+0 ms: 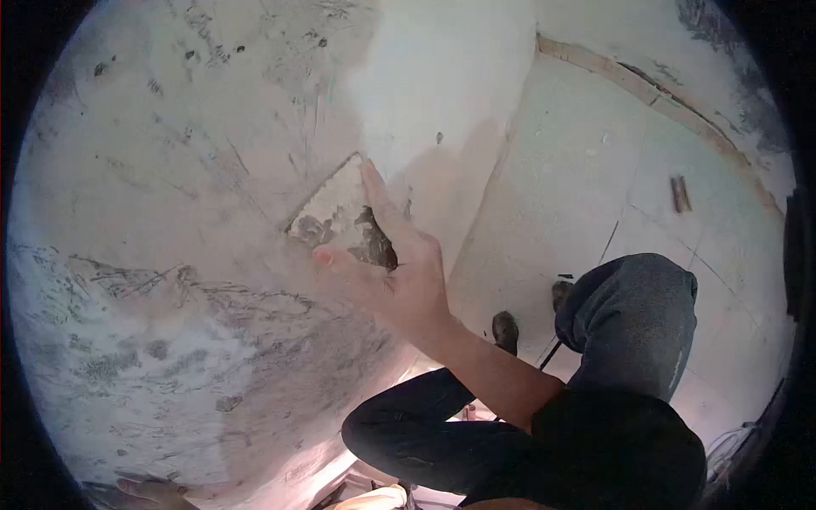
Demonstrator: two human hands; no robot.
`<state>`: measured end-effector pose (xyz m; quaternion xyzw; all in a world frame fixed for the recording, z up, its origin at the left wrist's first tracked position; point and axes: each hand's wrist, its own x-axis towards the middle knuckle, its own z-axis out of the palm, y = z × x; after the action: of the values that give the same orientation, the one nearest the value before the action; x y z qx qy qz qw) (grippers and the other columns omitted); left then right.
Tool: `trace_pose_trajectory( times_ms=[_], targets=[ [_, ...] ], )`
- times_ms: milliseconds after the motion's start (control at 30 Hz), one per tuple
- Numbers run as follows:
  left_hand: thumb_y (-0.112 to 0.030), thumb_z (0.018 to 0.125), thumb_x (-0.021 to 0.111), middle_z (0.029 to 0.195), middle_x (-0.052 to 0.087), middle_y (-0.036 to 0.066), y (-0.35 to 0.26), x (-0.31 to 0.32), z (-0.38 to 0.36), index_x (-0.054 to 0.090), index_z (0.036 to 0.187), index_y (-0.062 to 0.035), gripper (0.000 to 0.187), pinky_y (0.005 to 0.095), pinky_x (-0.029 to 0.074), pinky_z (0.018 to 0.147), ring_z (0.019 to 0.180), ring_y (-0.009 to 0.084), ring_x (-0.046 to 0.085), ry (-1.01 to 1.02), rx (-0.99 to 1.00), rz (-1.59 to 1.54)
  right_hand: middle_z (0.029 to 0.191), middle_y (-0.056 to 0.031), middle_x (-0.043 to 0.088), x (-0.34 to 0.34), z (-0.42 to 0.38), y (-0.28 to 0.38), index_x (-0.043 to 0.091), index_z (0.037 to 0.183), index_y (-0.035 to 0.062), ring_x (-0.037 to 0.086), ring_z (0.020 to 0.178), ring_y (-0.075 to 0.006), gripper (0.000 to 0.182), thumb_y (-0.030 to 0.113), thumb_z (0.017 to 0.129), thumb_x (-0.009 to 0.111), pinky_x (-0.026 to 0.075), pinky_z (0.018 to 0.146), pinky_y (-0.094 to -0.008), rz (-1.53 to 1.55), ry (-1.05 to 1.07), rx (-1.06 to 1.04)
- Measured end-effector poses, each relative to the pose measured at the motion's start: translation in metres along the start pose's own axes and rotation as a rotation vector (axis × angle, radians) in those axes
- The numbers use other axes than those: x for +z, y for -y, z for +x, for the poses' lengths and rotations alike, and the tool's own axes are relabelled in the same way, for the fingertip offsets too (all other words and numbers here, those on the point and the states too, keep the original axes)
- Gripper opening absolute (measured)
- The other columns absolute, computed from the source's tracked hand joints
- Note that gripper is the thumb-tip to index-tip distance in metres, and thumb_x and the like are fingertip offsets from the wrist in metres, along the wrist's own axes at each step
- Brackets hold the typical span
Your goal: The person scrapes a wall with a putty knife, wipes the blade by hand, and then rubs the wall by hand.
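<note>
My right hand [412,276] is closed on a wide putty knife [336,204], thumb on one side of the blade and a finger stretched along the other. White filler and dark patches cover the blade, and its straight front edge lies against the wall [187,161]. The palm hides the handle. Part of my left hand [153,491] shows at the lower left rim of the view, near the wall. Its fingers look curled by something dark and flat that I cannot make out. Around the blade, the wall is smeared with pale filler, scratches and small pits.
My bent legs [629,323] and shoes [505,330] are over a tiled floor [586,170]. A small brown piece [680,195] lies on the tiles. A rough strip [629,75] runs along the floor's far edge. Cables [733,444] lie at the lower right.
</note>
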<state>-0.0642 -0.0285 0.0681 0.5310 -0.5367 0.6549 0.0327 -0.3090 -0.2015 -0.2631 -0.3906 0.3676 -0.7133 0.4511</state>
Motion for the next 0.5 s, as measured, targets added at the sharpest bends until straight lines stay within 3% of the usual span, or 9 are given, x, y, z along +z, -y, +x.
trace_pose_trajectory(
  times_ms=[133,200,300,433,500],
  targets=[
    [-0.057,0.102,0.026,0.152,0.023,0.031,-0.001,0.000,0.002,0.028,0.148,0.0058,0.078,0.0588,0.025,0.107,0.136,0.0468,0.027,-0.007,0.066,-0.019,0.112,-0.0191,0.068,-0.003,0.010,0.000,0.033,0.146,-0.0105,0.065,0.098,-0.0139,0.088,0.020,0.080,0.083,0.050,0.085,-0.0245,0.102,0.005,0.122],
    [-0.057,0.102,0.027,0.152,0.023,0.031,-0.001,0.000,0.003,0.028,0.148,0.0058,0.078,0.0588,0.025,0.107,0.136,0.0468,0.028,-0.024,0.079,-0.022,0.106,-0.0169,0.069,-0.002,-0.002,0.003,0.033,0.146,-0.0107,0.064,0.096,-0.0118,0.086,0.020,0.082,0.081,0.050,0.083,-0.0225,-0.020,0.041,0.016],
    [-0.057,0.102,0.027,0.152,0.023,0.030,-0.002,0.001,0.004,0.028,0.148,0.0057,0.078,0.0589,0.025,0.107,0.136,0.0467,0.027,-0.028,0.085,-0.041,0.101,-0.0144,0.070,-0.006,0.010,-0.001,0.035,0.145,-0.0100,0.065,0.091,-0.0105,0.085,0.021,0.082,0.081,0.051,0.078,-0.0212,-0.125,0.058,0.063],
    [-0.057,0.102,0.028,0.152,0.022,0.030,-0.004,-0.001,0.005,0.028,0.148,0.0056,0.078,0.0591,0.025,0.107,0.136,0.0464,0.027,-0.012,0.075,-0.015,0.098,-0.0133,0.071,-0.009,0.018,0.005,0.036,0.145,-0.0089,0.066,0.085,-0.0103,0.085,0.022,0.081,0.082,0.051,0.073,-0.0209,0.027,0.029,0.153],
    [-0.057,0.102,0.029,0.152,0.022,0.030,-0.002,0.000,0.004,0.028,0.148,0.0056,0.078,0.0592,0.025,0.107,0.136,0.0463,0.027,-0.027,0.059,-0.028,0.097,-0.0133,0.071,-0.006,0.006,0.004,0.036,0.146,-0.0080,0.066,0.082,-0.0097,0.085,0.023,0.081,0.082,0.051,0.069,-0.0213,-0.156,0.065,0.065]
  ],
)
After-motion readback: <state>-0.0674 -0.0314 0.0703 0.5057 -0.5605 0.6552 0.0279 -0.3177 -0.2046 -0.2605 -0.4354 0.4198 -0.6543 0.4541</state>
